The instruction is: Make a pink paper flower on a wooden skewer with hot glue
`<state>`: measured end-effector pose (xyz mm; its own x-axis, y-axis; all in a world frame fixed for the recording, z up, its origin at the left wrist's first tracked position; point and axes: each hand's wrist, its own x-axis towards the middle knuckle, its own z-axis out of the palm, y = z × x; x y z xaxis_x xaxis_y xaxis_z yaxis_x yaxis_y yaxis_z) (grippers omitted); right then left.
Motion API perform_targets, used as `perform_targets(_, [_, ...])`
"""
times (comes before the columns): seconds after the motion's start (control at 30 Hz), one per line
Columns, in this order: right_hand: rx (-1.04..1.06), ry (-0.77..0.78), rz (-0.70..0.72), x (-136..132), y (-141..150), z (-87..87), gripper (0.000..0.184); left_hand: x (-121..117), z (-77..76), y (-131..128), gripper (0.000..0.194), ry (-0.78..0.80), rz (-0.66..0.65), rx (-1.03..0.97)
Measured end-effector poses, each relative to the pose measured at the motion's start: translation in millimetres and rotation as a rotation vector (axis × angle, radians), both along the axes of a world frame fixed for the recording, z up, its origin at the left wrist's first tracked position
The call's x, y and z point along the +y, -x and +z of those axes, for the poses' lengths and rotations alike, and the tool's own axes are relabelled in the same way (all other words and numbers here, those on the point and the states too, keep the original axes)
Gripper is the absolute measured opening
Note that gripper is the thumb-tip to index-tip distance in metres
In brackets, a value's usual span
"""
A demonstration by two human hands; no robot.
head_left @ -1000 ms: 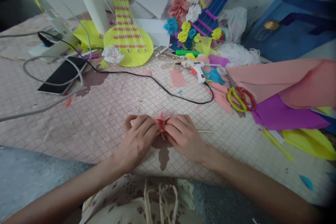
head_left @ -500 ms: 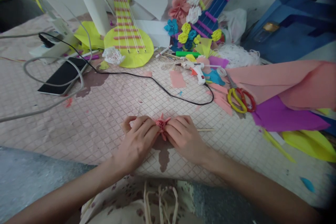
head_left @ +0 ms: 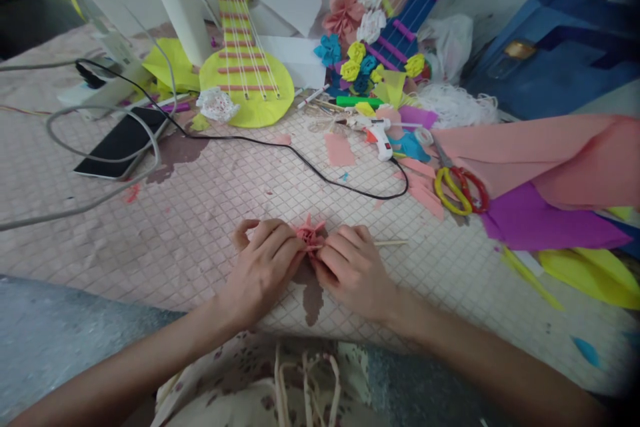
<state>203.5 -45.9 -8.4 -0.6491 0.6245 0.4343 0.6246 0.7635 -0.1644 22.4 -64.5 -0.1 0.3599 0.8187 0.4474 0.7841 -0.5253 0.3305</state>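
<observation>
Between my two hands, just above the tabletop near its front edge, is a small pink paper flower with pointed petals. My left hand pinches its left side with the fingertips. On the other side, my right hand is closed on the flower's right and lower edge. Both sets of fingertips partly hide the petals. A thin wooden stick pokes out from behind my right hand; whether it touches the hand I cannot tell.
Beyond my hands a black cord curves to a white glue gun. Scissors, pink paper and purple paper lie right. A yellow paper guitar leans at the back; a phone lies left.
The flower has tilted and turned a little, so more of its upper petals show. My right fingers have shifted slightly right and down along its edge.
</observation>
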Motion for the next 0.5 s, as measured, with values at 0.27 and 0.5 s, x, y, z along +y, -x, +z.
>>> perform_targets(0.27, [-0.04,0.006,0.104,0.2,-3.1,-0.4,0.018,-0.4,-4.8,1.2,0.011,-0.012,0.017,-0.02])
perform_targets(0.5, [0.084,0.087,0.035,5.9,-5.0,4.7,0.014,1.2,-6.0,2.0,0.011,-0.01,0.007,-0.049])
